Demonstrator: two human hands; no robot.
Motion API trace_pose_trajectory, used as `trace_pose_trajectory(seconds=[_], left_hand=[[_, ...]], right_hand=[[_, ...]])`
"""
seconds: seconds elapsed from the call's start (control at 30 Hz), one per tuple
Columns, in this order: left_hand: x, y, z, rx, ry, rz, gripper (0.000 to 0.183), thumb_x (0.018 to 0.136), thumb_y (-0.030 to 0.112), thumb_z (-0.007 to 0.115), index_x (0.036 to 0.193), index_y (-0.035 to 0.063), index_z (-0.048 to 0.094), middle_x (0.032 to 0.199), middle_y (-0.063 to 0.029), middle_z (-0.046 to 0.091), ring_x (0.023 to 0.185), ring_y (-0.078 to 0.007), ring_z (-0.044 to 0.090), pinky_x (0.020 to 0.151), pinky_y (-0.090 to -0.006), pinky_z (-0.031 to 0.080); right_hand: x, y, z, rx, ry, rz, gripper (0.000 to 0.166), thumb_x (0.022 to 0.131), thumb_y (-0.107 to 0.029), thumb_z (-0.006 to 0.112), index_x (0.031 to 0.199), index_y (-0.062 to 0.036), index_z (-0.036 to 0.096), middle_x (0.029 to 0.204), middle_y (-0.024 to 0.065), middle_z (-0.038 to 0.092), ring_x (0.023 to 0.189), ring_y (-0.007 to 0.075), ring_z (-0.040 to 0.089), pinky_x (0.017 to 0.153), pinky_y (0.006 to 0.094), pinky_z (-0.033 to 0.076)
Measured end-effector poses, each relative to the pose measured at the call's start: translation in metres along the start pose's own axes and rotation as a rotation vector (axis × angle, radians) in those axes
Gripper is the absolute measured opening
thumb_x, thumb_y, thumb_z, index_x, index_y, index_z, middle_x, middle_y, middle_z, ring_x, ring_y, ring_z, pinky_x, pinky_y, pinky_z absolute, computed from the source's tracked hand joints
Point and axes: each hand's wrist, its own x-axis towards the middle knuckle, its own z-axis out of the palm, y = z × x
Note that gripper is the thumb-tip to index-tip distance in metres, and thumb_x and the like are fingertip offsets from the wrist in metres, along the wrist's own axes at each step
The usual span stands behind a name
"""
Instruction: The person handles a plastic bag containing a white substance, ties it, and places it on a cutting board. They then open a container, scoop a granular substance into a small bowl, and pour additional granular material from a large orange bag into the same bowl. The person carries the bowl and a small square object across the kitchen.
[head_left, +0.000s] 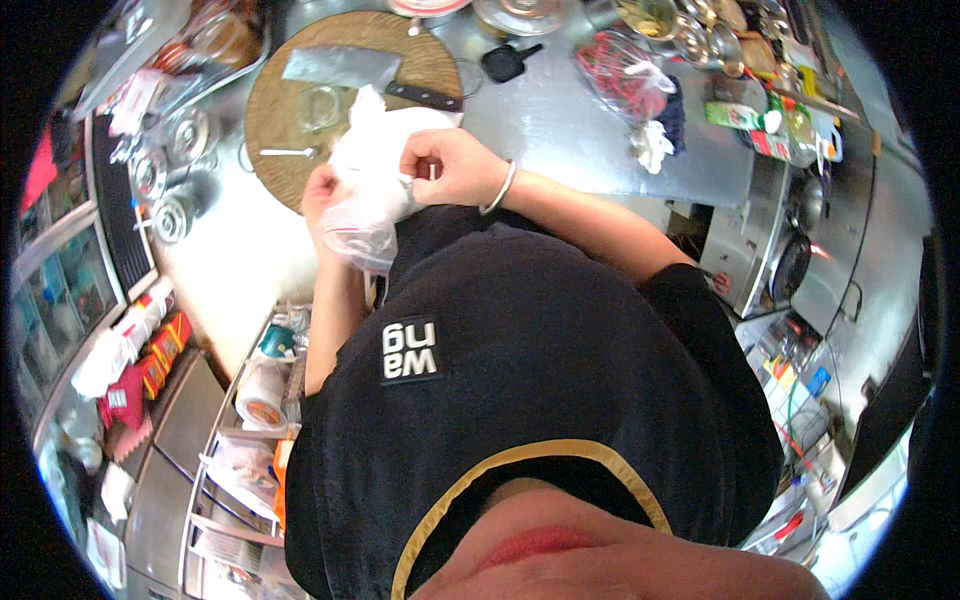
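Note:
My left hand (321, 196) grips the side of a white plastic bag (371, 161) at the near edge of a round wooden chopping block (277, 97). On the bag's other side, my right hand (454, 166) pinches its plastic between thumb and forefinger. A clear bag with red edging (361, 234) hangs below, by my left wrist. What the white bag holds cannot be made out. A cleaver (345, 67) with a black handle lies across the block, beside a small clear glass dish (319, 107) and a metal spoon (289, 153).
A small black pan-shaped dish (508, 63) and a clear bag of red food (619, 79) rest on the steel counter (555, 135). Glass jars (174, 217) stand at left; bottles (799, 135) and metal containers (705, 37) crowd the right. A wire shelf (196, 495) stands at lower left.

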Motion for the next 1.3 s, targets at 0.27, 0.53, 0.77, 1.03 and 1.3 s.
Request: trace_pose_trajectory(seconds=[0.27,0.53,0.77,1.03,1.3], left_hand=[[-0.043,0.040,0.050,0.078,-0.127,-0.203,0.053,0.082,0.000,0.069,0.132,0.0003,0.051,0.123,-0.0126,0.064,0.105,-0.0202,0.065,0.087,-0.0336,0.056],[-0.030,0.035,0.002,-0.143,-0.311,-0.001,0.041,0.074,-0.006,0.064,0.113,0.0031,0.056,0.094,-0.0030,0.060,0.090,-0.0137,0.056,0.088,-0.0270,0.044],[-0.028,0.039,0.020,1.147,-0.417,0.556,0.045,0.069,0.008,0.073,0.112,0.0019,0.062,0.141,-0.0155,0.048,0.131,-0.0336,0.044,0.114,-0.0480,0.027],[0.022,-0.001,0.042,1.249,-0.349,0.810,0.022,0.076,0.019,0.069,0.095,0.0083,0.068,0.096,-0.0094,0.063,0.103,-0.0324,0.057,0.096,-0.0471,0.037],[0.013,0.009,0.036,1.395,-0.622,0.748,0.037,0.076,0.023,0.071,0.111,0.0115,0.067,0.114,-0.0103,0.065,0.121,-0.0302,0.053,0.110,-0.0516,0.027]], right_hand=[[0.002,0.002,-0.003,0.249,0.066,0.200,0.016,0.079,-0.001,0.066,0.094,-0.0014,0.061,0.078,0.0008,0.063,0.066,0.0070,0.059,0.058,0.0218,0.046],[-0.012,-0.002,-0.003,1.054,0.140,0.310,0.014,0.080,-0.003,0.065,0.091,-0.0005,0.056,0.080,0.0067,0.061,0.068,0.0118,0.061,0.059,0.0262,0.050],[-0.040,-0.026,0.000,1.110,0.253,0.476,0.022,0.099,-0.017,0.050,0.107,0.0003,0.060,0.109,0.0165,0.066,0.091,0.0228,0.066,0.080,0.0365,0.054],[-0.037,-0.066,0.026,0.040,0.052,-0.121,0.019,0.098,-0.009,0.049,0.109,0.0000,0.062,0.114,0.0149,0.065,0.106,0.0234,0.063,0.093,0.0336,0.050],[0.004,-0.110,-0.013,-0.390,0.844,-0.343,0.027,0.088,-0.023,0.059,0.107,-0.0046,0.066,0.096,0.0127,0.069,0.085,0.0270,0.067,0.078,0.0378,0.053]])
